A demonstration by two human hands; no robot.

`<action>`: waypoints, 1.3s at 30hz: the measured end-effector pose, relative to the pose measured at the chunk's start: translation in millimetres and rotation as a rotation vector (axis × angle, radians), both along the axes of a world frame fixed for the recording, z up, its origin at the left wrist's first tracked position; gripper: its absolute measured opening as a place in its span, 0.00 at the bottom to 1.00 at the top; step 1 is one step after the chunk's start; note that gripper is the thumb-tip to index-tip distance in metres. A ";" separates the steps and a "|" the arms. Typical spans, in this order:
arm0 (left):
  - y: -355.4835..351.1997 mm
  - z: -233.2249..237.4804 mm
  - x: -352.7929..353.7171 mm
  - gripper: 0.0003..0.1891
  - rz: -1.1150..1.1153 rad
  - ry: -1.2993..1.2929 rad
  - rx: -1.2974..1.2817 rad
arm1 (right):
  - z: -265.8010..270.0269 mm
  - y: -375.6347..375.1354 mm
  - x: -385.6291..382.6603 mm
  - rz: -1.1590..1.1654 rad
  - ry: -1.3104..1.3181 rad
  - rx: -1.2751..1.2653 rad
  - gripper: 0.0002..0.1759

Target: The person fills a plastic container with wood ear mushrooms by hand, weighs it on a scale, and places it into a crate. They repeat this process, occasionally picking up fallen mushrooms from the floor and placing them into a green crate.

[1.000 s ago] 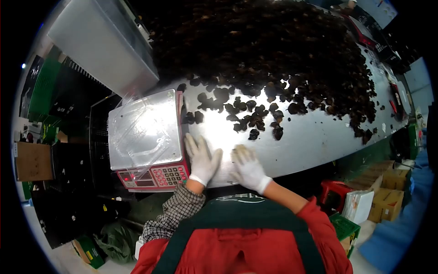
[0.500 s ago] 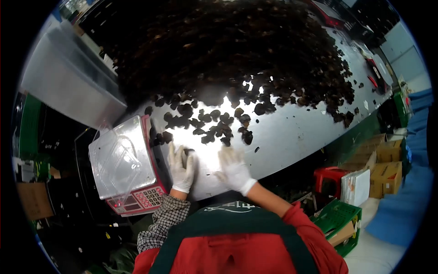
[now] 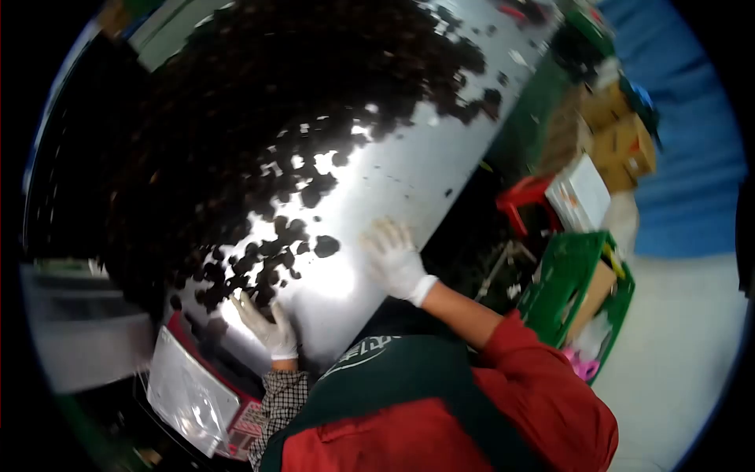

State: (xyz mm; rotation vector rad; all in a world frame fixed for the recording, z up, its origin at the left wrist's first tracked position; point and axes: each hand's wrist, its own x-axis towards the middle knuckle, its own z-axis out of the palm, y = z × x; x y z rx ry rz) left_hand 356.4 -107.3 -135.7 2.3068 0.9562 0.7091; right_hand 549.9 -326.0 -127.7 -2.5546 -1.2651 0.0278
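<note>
Near the red-and-silver scale (image 3: 191, 393), small dark irregular pieces (image 3: 326, 246) should suit light fingertips — white-gloved left hand (image 3: 267, 330) beside it, half-open; white-gloved right hand (image 3: 395, 261) farther off, spread — neither visibly gripping

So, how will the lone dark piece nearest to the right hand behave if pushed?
The dark piece will probably slide, because the metal table looks smooth. It seems light, being much smaller than the right hand.
</note>
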 end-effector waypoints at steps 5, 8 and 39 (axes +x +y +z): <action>2.2 0.8 -1.5 0.31 0.005 0.095 0.159 | 9.5 -86.8 69.1 -0.525 -0.122 -0.112 0.30; 4.3 1.4 -2.1 0.32 -0.038 0.097 0.120 | -7.6 -178.4 95.6 -0.949 0.023 0.080 0.26; -250.7 -90.6 30.4 0.32 -1.182 0.422 -0.155 | -248.2 -297.9 -250.6 -1.253 1.234 0.058 0.28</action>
